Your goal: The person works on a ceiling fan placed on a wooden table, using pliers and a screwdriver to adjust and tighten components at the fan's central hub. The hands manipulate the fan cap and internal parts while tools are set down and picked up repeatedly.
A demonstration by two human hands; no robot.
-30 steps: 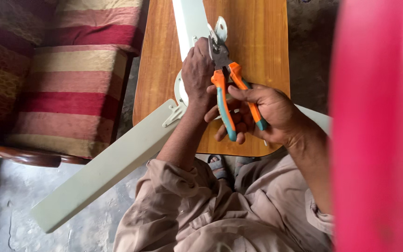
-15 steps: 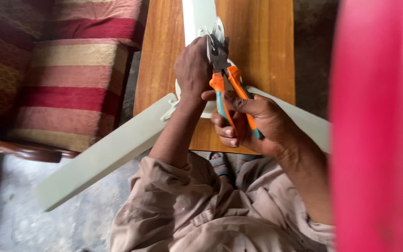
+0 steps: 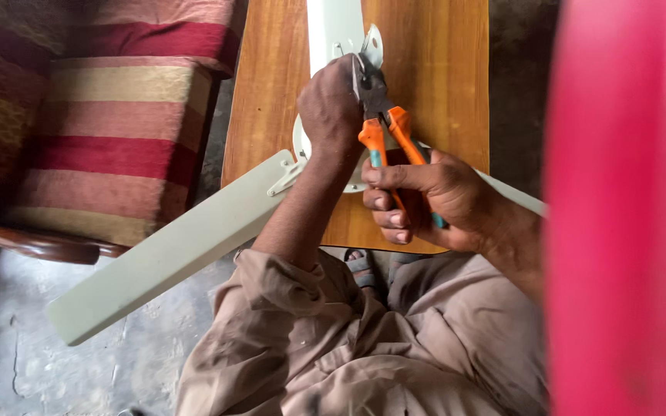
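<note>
A white ceiling fan lies on a wooden table (image 3: 441, 69). One blade (image 3: 171, 246) reaches down-left past the table edge and another blade (image 3: 333, 23) points away from me. My left hand (image 3: 329, 108) is closed over the fan hub by the metal blade bracket (image 3: 371, 42). My right hand (image 3: 425, 192) grips the orange-handled pliers (image 3: 383, 131). The dark jaws of the pliers sit at that bracket, right beside my left knuckles. The hub is mostly hidden under my hands.
A red and cream striped sofa (image 3: 102, 131) with a dark wooden frame stands left of the table. A large blurred pink object (image 3: 626, 208) fills the right side. Bare concrete floor (image 3: 9, 370) lies below, and a sandalled foot (image 3: 360, 266) shows under the table edge.
The pliers' handles have come closer together in my right hand. Both hands stay at the bracket, and the view has shifted slightly.
</note>
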